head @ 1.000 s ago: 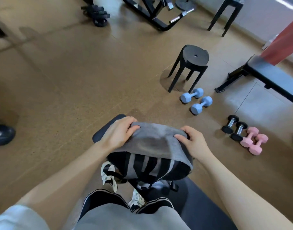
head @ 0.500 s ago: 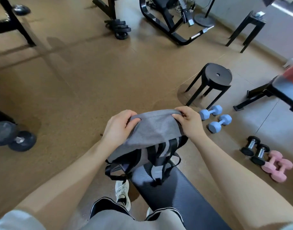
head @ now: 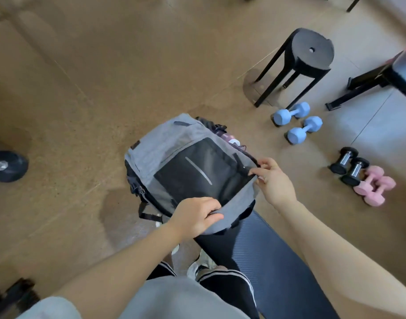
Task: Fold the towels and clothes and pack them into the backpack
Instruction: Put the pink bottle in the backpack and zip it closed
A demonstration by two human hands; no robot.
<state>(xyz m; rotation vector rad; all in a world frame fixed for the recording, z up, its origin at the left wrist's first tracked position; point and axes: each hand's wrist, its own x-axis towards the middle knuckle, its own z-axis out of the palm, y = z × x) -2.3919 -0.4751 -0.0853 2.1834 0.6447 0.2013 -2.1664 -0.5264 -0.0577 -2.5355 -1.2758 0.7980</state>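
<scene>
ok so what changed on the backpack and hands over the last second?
The backpack was turned over: its strap side faced the camera, now the grey front with the black panel does, resting on the bench. The left hand took a new grip on the near grey edge; the right hand now pinches the edge at the zipper. Dumbbells and stool lie unchanged.

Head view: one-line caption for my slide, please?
Both hands, left and right, grip the grey-and-black fabric backpack at the black padded bench's end.

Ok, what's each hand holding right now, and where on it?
Both hold the backpack. The left hand grips its grey near edge; the right hand pinches the dark rim at its right side, possibly the zipper.
</scene>
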